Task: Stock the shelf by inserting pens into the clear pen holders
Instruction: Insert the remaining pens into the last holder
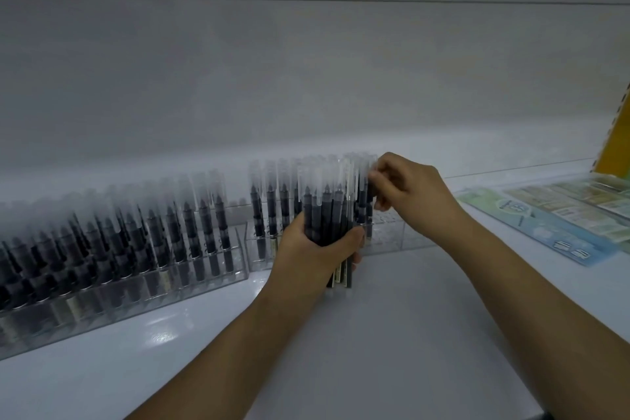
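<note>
The left hand (315, 251) is wrapped around an upright bundle of black pens with frosted clear caps (329, 215), fingers curled round the barrels low down, caps pointing up; the bundle's lower ends show below the fist, above the white shelf surface (392, 334). The right hand (409, 191) is raised at the bundle's top right edge, its fingertips (375, 177) pinching at the cap of one pen there (whether that pen belongs to the bundle or already stands in the holder behind cannot be told).

Just behind the hands sits the clear plastic pen holder on the right (392, 237), its left part filled with upright capped pens and its right part showing bare slots. Beside it to the left, close but separate, the long clear plastic pen holder (143, 286) runs off the left edge, packed with rows of the same black pens (153, 232). Pale label strips show on the lower barrels, but the print on them is too blurred to read.

At far right flat printed packets in green, blue and cream (552, 215) lie on the shelf, their writing too small to read, and a yellow card edge (613, 147) stands behind them. A pale back wall (306, 78) rises behind everything.
</note>
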Available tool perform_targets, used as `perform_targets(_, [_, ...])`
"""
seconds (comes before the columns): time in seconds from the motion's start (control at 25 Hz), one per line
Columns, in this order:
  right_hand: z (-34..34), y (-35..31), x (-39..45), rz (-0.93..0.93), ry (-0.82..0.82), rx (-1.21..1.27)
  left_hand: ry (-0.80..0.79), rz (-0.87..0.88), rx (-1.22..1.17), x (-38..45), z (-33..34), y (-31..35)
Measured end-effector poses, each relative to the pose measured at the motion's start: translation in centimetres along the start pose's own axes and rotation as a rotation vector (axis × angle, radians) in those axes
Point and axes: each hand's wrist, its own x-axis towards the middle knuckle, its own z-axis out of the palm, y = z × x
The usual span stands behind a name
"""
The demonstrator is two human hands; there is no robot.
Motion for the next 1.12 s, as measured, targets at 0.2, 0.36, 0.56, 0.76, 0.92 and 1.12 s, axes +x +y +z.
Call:
perform_targets(0.2, [-0.2, 0.3, 0.2, -0.038, -0.015, -0.167, -0.032, -0.040, -0.045, -0.2, -0.1, 0.1])
perform_targets(0.36, [-0.4, 0.5, 0.2, -0.021, -0.014, -0.201, -0.021, -0.025, -0.048, -0.1, -0.1, 0.0])
perform_targets(0.56, [-1.3, -0.8, -0.2, 0.054, 0.174, -0.179, 0.003, -0.046, -0.089, -0.2, -0.3, 0.3])
perform_targets(0.76, [-0.2, -4.0, -1.5, 0.108, -0.281, 0.375, -0.023, 0.011, -0.079, 0.1, -0.3, -0.1])
perform_targets(0.92, [-0.2, -3.8, -1.3, 0.155, -0.270, 0.571, -0.031, 0.016, -0.061, 0.1, -0.4, 0.1])
perform_targets(1.12, [-1.2, -2.9, -0.6, 0.149, 0.187, 0.736, -0.023, 0.007, -0.042, 0.0, -0.3, 0.0])
